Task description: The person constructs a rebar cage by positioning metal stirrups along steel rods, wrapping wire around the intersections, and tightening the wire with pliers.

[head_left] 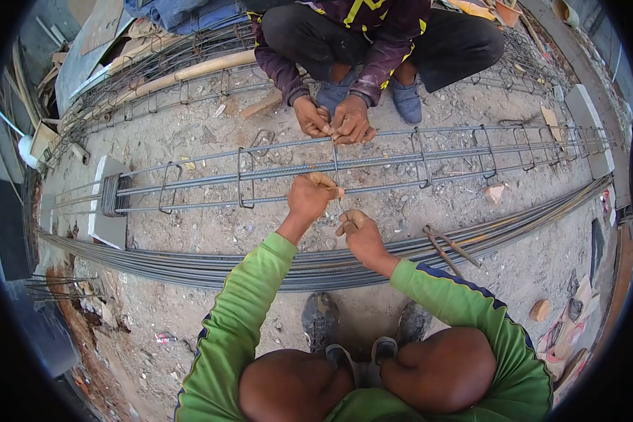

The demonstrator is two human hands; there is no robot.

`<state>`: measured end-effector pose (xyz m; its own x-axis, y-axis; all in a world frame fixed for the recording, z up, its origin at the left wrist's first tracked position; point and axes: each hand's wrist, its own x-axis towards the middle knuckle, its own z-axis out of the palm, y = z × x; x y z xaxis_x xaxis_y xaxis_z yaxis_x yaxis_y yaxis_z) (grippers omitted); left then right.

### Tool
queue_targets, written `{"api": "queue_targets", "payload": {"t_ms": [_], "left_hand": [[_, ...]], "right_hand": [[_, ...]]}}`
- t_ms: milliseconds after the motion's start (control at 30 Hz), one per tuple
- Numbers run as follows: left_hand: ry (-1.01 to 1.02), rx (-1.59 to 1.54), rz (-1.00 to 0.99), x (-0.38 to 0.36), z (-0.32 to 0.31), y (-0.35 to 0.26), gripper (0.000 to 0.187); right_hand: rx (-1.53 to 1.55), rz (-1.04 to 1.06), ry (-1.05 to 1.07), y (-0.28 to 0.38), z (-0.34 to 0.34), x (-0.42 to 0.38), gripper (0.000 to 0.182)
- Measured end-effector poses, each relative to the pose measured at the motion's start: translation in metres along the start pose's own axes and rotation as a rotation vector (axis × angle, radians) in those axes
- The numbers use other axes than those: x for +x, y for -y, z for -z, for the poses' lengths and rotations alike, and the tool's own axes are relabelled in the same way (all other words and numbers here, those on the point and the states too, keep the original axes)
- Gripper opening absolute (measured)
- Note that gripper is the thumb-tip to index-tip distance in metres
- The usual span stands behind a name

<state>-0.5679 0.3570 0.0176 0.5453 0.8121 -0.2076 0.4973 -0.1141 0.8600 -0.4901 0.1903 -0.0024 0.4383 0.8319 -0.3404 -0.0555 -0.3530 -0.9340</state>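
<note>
Long steel bars point(288, 171) run left to right with square stirrups point(246, 176) around them. My left hand point(312, 197) is closed at the near bar beside a middle stirrup, its fingers pinched on something I cannot make out. Just right of it and nearer to me, my right hand point(359, 235) has its fingers pressed together around the end of a thin wire point(340, 205). Opposite, a co-worker's two hands point(336, 123) work at the far bar on the same stirrup.
A bundle of loose bars point(295, 269) lies between my feet and the frame. Two short rods point(451, 247) rest across it. White blocks point(107, 204) stand under the frame's ends. A co-worker in dark trousers point(464, 49) squats opposite. Wooden poles and more stirrups lie behind.
</note>
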Motion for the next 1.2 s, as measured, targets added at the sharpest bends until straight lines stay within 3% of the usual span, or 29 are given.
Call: {"api": "queue_targets", "payload": {"t_ms": [133,233,300,333,400,533,767,833,1067,1200], "left_hand": [[-0.031,0.031,0.036,-0.002,-0.001,-0.005,0.018],[-0.081,0.134,0.088,-0.004,-0.004,-0.015,0.016],[-0.093,0.164,0.091,-0.007,-0.004,-0.021,0.015],[-0.100,0.208,0.085,-0.007,-0.004,-0.023,0.014],[-0.111,0.223,0.089,-0.008,-0.005,-0.022,0.014],[-0.051,0.206,0.127,-0.005,-0.002,-0.022,0.012],[0.027,0.165,0.053,-0.012,0.006,-0.009,0.018],[-0.019,0.137,-0.142,-0.018,0.003,-0.002,0.016],[-0.133,0.273,-0.403,-0.029,-0.012,0.020,0.011],[-0.189,0.258,-0.480,-0.027,-0.016,0.019,0.009]], "right_hand": [[-0.282,0.210,-0.028,0.030,0.011,-0.001,0.020],[-0.476,0.193,0.105,0.059,0.019,0.006,0.021],[-0.840,0.293,0.224,0.064,0.024,0.017,0.021],[-0.863,0.297,0.237,0.069,0.029,0.023,0.021],[-1.105,0.280,0.433,0.092,0.039,0.026,0.022],[-1.227,0.311,0.507,0.117,0.065,0.035,0.021],[-1.095,0.412,0.163,0.081,0.071,0.071,0.016],[-1.156,0.340,0.045,0.082,0.061,0.083,0.018],[-1.282,0.254,-0.037,0.083,0.041,0.091,0.026],[-1.316,0.352,-0.099,0.063,0.032,0.103,0.030]]}}
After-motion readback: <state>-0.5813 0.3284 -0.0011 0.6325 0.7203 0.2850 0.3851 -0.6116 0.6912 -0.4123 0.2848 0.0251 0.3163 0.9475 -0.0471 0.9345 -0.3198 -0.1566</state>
